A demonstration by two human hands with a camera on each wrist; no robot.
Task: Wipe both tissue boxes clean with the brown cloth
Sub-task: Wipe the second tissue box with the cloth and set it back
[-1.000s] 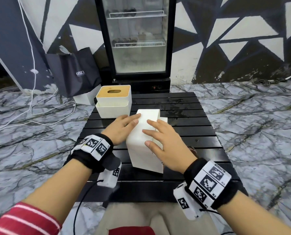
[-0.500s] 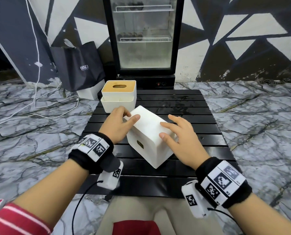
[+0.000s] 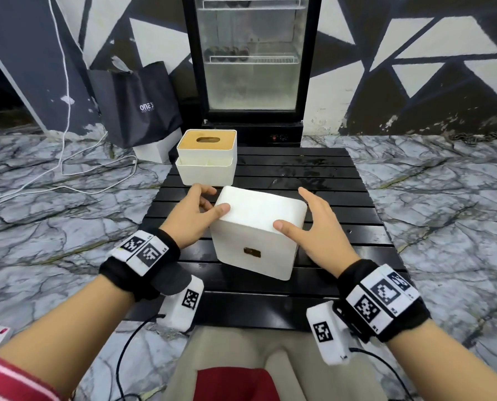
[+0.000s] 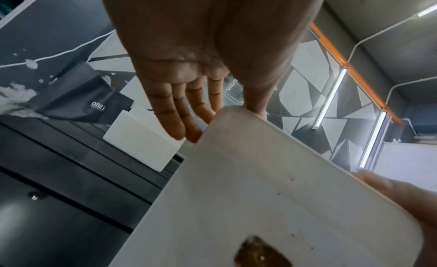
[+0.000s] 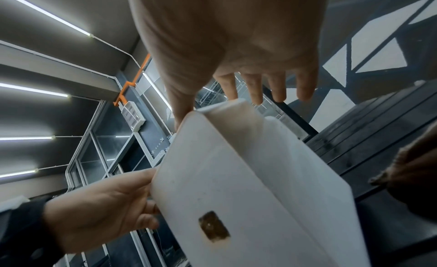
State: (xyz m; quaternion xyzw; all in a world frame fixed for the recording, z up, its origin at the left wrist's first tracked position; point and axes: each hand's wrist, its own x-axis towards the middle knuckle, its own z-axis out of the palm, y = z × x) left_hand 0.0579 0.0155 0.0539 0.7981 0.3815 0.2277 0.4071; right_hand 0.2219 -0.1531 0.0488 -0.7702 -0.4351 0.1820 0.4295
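We have 2 tissue boxes on the black slatted table (image 3: 342, 198). The near white box (image 3: 256, 227) sits between our hands, tipped onto an edge, its lidded face with the small brown slot (image 3: 252, 252) turned toward us and its long axis running from one hand to the other. Our left hand (image 3: 192, 218) holds its left end, thumb on the upper face, fingers bent round the far corner. Our right hand (image 3: 319, 230) is spread wide at the right end, thumb tip on the near top edge, fingers straight alongside; not a real grip. Both hands are about equally near. The box is plain white, rounded corners, a few dark specks near the slot in the left wrist view. The 2nd box (image 3: 207, 160), white with a wooden lid, stands beyond our left hand, just apart. Brown cloth (image 5: 413, 173): only a frayed brown edge shows beside our right wrist, likely the cloth. Neither hand holds it, so we judge wiping is not underway and the right hand is nearer to fetch it.
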